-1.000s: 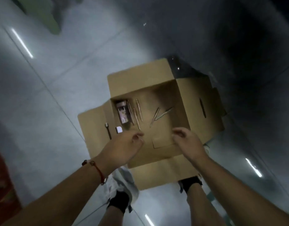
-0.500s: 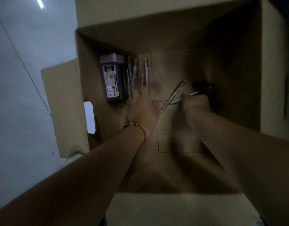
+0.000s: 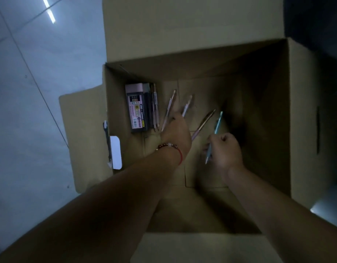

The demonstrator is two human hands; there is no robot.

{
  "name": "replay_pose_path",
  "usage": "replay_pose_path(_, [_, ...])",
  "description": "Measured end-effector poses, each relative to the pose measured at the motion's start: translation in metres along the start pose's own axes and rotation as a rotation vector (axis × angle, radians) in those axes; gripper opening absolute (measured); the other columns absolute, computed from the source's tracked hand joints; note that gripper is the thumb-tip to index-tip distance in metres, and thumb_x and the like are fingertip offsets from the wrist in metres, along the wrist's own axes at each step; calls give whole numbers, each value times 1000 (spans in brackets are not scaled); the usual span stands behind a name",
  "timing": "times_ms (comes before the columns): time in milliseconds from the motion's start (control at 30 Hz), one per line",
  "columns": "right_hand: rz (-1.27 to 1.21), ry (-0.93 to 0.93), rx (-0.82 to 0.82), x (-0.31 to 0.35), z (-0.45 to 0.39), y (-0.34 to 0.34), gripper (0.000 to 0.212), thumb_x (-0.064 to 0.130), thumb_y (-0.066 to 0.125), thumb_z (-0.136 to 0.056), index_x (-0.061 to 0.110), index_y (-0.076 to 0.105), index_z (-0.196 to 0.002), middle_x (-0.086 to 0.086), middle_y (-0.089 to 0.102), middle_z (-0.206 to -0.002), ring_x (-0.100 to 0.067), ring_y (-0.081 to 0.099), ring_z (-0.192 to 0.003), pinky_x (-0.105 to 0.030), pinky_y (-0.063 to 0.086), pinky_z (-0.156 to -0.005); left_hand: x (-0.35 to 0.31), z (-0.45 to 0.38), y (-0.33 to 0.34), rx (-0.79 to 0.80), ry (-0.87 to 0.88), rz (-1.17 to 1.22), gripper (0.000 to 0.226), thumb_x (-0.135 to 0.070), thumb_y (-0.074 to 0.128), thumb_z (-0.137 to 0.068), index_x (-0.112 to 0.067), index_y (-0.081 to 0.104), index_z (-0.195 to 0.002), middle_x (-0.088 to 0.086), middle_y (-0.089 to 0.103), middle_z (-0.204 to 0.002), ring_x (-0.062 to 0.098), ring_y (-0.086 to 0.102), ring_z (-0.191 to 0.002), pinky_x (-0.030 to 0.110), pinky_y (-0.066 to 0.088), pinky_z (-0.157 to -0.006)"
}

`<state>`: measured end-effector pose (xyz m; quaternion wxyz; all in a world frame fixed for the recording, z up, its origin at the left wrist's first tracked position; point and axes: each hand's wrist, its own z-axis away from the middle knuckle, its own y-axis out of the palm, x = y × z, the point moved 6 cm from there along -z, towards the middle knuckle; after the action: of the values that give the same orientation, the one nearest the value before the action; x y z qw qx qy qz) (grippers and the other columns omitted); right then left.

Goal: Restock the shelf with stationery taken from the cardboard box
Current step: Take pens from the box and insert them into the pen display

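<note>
Down at the middle of the frame I see the open cardboard box (image 3: 268,120) on the grey floor (image 3: 31,92), with both arms reaching inside. My right hand (image 3: 225,150) has the fingers curled around a light blue pen (image 3: 215,133), which points up and away from me. My left hand (image 3: 176,130) pinches a pink pen (image 3: 186,106) at its lower end; a second pink pen (image 3: 168,109) lies just beside this hand. Between the hands lies a rose-gold pen (image 3: 203,123). At the left wall of the box stands a pink packet (image 3: 136,109) with more pens (image 3: 154,107) touching it. A red bracelet (image 3: 171,149) is on the left wrist.
</note>
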<state>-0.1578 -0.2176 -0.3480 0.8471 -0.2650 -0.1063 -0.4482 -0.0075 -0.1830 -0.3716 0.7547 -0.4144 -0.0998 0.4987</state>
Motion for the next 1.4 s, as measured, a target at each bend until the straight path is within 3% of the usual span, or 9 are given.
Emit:
replay_pose_path(133, [-164,27,76,15,30,-3,8,13,49,-94,11,48,-86,-6,56,-71,-20,57,-65,-38,52,-66,-6,24,-8,279,-135,285,25,-18,48,-100,-5,39,-119,14,57,-100,28,59,-89,29,38,-64])
replay_pose_path(233, [-255,55,98,40,68,-15,14,3,38,-93,13,42,-84,-3,39,-65,-14,39,-53,-23,37,-43,-17,74,-48,444,-282,705,17,-23,36,-104,-10,39,-115,7,49,-85,19,53,-75,31,51,-61])
replay_pose_path(400, [-133,-65,385,120,179,-39,12,29,61,-93,20,62,-84,5,46,-60,-9,39,-52,-27,34,-52,-42,172,-165,520,-234,1088,22,-11,37,-100,-17,56,-112,5,50,-72,17,53,-60,34,51,-53])
replay_pose_path(633, [-298,-199,438,260,388,-99,16,32,70,-86,16,69,-90,-10,58,-70,-20,47,-61,-30,35,-57,-105,315,-394,498,77,952,21,-25,37,-106,-21,58,-108,5,66,-81,16,63,-62,28,55,-57])
replay_pose_path(733, [-361,-258,378,327,495,-139,18,34,69,-87,17,66,-89,-11,46,-71,-15,37,-57,-24,29,-50,-119,389,-501,507,179,886,22,-22,36,-106,-19,58,-108,6,68,-85,16,61,-61,28,51,-52])
replay_pose_path(1000, [-361,-508,540,441,763,-171,48,41,76,-66,7,74,-101,-8,49,-78,-22,39,-68,-30,32,-61,-111,574,-710,604,414,740,25,-19,38,-104,-12,62,-106,16,70,-88,22,64,-68,32,54,-62])
replay_pose_path(1133, [-279,-636,593,445,835,-164,41,45,75,-73,11,74,-97,-4,46,-73,-11,37,-57,-23,34,-53,-94,623,-765,443,445,828,22,-34,46,-102,-20,62,-110,12,70,-87,32,71,-81,43,59,-79])
replay_pose_path(1233, [-201,-693,595,444,864,-154,58,50,78,-71,1,68,-99,-1,41,-67,-9,34,-54,-26,29,-53,-85,650,-782,259,462,845,29,-45,47,-99,-20,57,-108,6,64,-73,23,63,-64,40,56,-67])
replay_pose_path(1400, [-134,-680,674,443,895,-138,42,55,53,-91,22,78,-84,4,40,-60,-10,31,-50,-28,26,-54,-50,681,-785,39,381,967,26,-36,40,-104,-18,59,-107,2,59,-71,18,55,-60,33,48,-57])
